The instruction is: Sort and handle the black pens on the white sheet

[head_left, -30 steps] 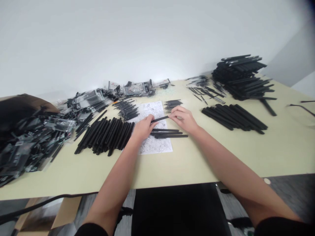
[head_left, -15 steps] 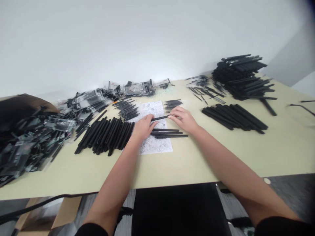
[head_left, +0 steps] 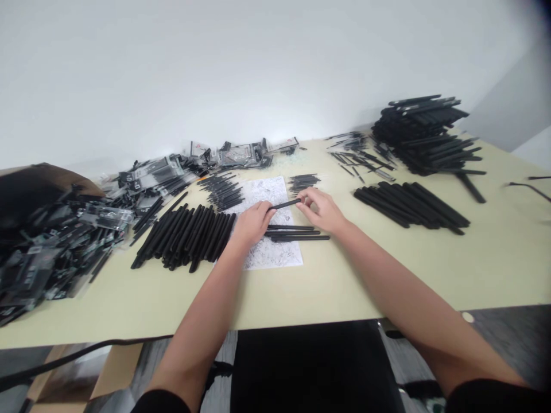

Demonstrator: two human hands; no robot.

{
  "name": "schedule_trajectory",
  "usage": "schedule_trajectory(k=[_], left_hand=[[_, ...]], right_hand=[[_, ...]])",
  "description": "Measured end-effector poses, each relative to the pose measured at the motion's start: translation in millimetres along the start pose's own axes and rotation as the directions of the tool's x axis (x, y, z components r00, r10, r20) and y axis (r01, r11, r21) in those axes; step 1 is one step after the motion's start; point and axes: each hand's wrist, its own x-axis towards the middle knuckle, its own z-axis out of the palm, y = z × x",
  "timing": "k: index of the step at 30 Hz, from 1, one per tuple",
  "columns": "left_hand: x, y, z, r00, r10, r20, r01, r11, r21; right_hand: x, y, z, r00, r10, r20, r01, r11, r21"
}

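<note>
The left hand [head_left: 255,222] grips one black stick [head_left: 284,205] over one patterned sheet [head_left: 275,257]; the right hand [head_left: 322,211] has fingertips at its right end, whether pinching I can't tell. Three slim rods [head_left: 295,233] lie nearer, partly on the sheet. Leftward sits one pile of thicker tubes [head_left: 185,235], too many to count.

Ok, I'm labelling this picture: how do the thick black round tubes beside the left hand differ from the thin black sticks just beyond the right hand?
The thick black round tubes look thicker and longer than the thin black sticks. The tubes slant steeply in view; the sticks lie nearly crosswise. Both are black and lie grouped on the pale yellow table.
</note>
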Motion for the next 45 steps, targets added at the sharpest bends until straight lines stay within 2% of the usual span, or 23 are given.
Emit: schedule_trajectory(k=[7,12,16,23,26,29,36,45], left_hand=[[-1,-2,2.9,1.000,0.010,-0.017,-0.010,0.999,-0.031],[0,1,0.7,1.000,-0.009,-0.008,0.009,1.000,0.015],[1,1,0.1,1.000,-0.011,0.008,0.010,0.999,0.032],[0,2,1.1,1.000,-0.011,0.011,0.012,1.000,-0.011],[0,4,-1.1,0.999,-0.035,0.018,0.035,0.999,0.007],[1,4,-1.6,0.999,-0.046,0.024,0.046,0.999,0.019],[0,-4,5.7,1.000,-0.008,-0.011,0.008,1.000,-0.025],[0,-5,6.5,1.000,0.000,-0.020,0.000,1.000,-0.015]], right_hand=[[3,0,0,0.992,0.066,0.107,-0.062,0.997,-0.045],[1,-2,0,0.994,0.098,0.054,-0.098,0.995,-0.006],[1,-1,1,0.994,0.076,0.083,-0.075,0.997,-0.016],[3,0,2,0.976,0.182,0.123,-0.168,0.979,-0.120],[1,0,1,0.983,0.157,0.091,-0.152,0.987,-0.058],[0,0,2,0.985,0.132,0.114,-0.131,0.991,-0.015],[3,0,3,0.973,0.187,0.133,-0.186,0.982,-0.018],[2,-1,3,0.971,0.195,0.142,-0.189,0.981,-0.054]])
